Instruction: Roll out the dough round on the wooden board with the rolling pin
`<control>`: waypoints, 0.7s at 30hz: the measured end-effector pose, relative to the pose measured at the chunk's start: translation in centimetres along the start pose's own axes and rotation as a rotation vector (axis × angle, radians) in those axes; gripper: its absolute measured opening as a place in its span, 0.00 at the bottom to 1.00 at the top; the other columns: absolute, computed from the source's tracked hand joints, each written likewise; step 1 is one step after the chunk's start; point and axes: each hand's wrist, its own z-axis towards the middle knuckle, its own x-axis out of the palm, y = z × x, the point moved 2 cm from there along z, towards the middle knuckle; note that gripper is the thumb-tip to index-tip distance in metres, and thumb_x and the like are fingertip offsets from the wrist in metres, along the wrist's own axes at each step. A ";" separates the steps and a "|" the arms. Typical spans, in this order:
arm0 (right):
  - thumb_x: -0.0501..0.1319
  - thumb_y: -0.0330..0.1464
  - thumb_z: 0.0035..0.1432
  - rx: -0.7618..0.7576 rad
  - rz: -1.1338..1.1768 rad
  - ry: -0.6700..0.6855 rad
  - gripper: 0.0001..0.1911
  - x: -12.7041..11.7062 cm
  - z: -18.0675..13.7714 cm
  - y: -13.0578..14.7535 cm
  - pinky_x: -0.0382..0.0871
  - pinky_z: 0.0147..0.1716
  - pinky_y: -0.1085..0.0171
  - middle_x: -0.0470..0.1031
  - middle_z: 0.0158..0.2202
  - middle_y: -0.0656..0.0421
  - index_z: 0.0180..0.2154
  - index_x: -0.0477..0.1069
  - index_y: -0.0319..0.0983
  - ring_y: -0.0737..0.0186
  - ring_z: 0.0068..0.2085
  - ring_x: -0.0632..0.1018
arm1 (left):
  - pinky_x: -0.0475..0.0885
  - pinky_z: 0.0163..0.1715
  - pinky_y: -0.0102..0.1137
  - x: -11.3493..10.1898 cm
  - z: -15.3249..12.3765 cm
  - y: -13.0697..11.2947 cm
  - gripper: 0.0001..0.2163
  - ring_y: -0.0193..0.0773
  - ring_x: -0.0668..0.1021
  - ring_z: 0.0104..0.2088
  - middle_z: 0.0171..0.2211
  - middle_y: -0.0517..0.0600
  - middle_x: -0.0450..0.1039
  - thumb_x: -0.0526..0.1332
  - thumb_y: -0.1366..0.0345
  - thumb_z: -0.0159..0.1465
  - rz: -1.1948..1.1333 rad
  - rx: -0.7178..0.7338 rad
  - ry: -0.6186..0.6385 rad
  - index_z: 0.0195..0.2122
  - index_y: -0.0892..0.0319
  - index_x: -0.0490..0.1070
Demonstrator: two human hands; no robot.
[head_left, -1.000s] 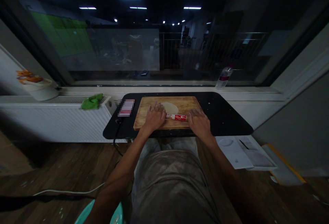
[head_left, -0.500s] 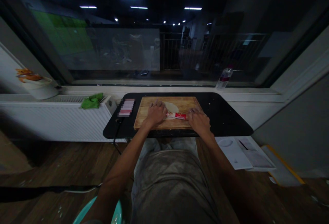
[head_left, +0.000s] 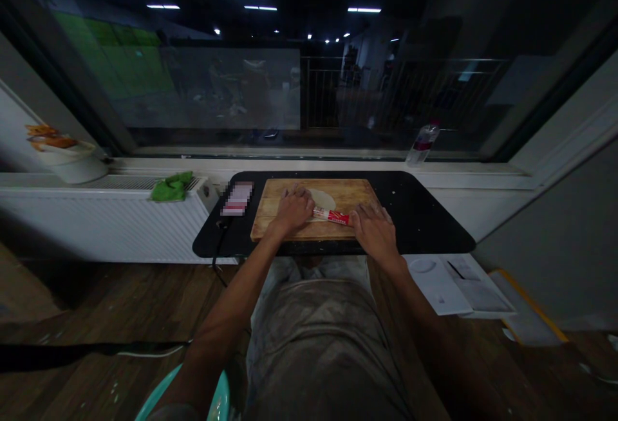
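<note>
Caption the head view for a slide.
Left hand and right hand press a red-and-white roller at the near edge of flat dough on a wooden board.

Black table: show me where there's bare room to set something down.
Freest: the black table right of the cutting board, to its rounded edge. Left side holds a blurred packet. Board crowded: left hand, right hand, roller, dough.

Both arms are bare from the wrists all the way down to the bottom of the picture. The left hand (head_left: pixel 290 210) and the right hand (head_left: pixel 373 232) are bare too. A loose grey-brown top (head_left: pixel 313 337) covers the belly and the lap. It looks soft and creased, with pale dusty marks on it. Past its far edge there is some lighter grey cloth (head_left: pixel 316 269), bunched up in folds
</note>
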 end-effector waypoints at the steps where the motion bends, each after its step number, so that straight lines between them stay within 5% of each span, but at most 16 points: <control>1: 0.42 0.39 0.83 0.006 0.004 0.005 0.30 0.1 0.5 -0.2 0.60 0.75 0.43 0.81 0.67 0.46 0.64 0.79 0.36 0.43 0.74 0.71 | 0.63 0.74 0.57 -0.1 0.0 -0.1 0.22 0.58 0.67 0.77 0.70 0.61 0.75 0.46 0.63 0.81 -0.001 -0.008 0.002 0.62 0.60 0.77; 14: 0.46 0.38 0.83 0.076 0.011 0.217 0.27 2.0 8.8 -2.0 0.62 0.73 0.38 0.76 0.72 0.50 0.66 0.79 0.42 0.42 0.76 0.68 | 0.63 0.74 0.64 0.2 0.9 -0.1 0.24 0.62 0.61 0.80 0.75 0.66 0.68 0.47 0.62 0.80 0.004 -0.074 -0.050 0.69 0.62 0.73; 21: 0.49 0.34 0.81 0.063 -0.015 0.183 0.24 1.8 7.2 -1.9 0.63 0.74 0.43 0.77 0.70 0.49 0.66 0.78 0.39 0.45 0.76 0.68 | 0.64 0.73 0.62 -0.6 0.5 -0.6 0.24 0.62 0.62 0.80 0.74 0.68 0.68 0.47 0.63 0.80 0.015 -0.071 -0.007 0.69 0.64 0.72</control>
